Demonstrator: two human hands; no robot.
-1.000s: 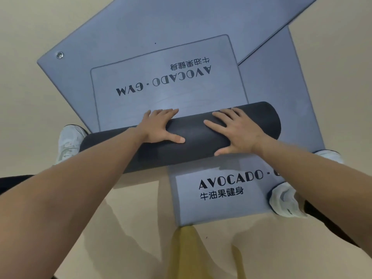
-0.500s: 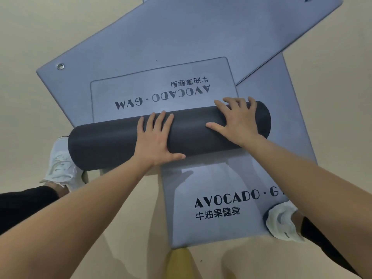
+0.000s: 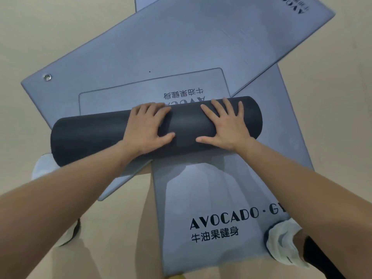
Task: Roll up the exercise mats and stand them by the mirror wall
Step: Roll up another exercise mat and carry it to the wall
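Head view: mat roll [image 3: 100, 137] atop overlapping flat mats [image 3: 181, 47].

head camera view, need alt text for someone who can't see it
Both hands, left hand and right hand, press flat on a dark rolled mat lying across overlapping grey-blue mats printed AVOCADO GYM, on a beige floor.

Dark grey roll [image 3: 112, 135], blue-grey mats [image 3: 181, 49] with black lettering [image 3: 237, 215], beige floor [image 3: 40, 37].
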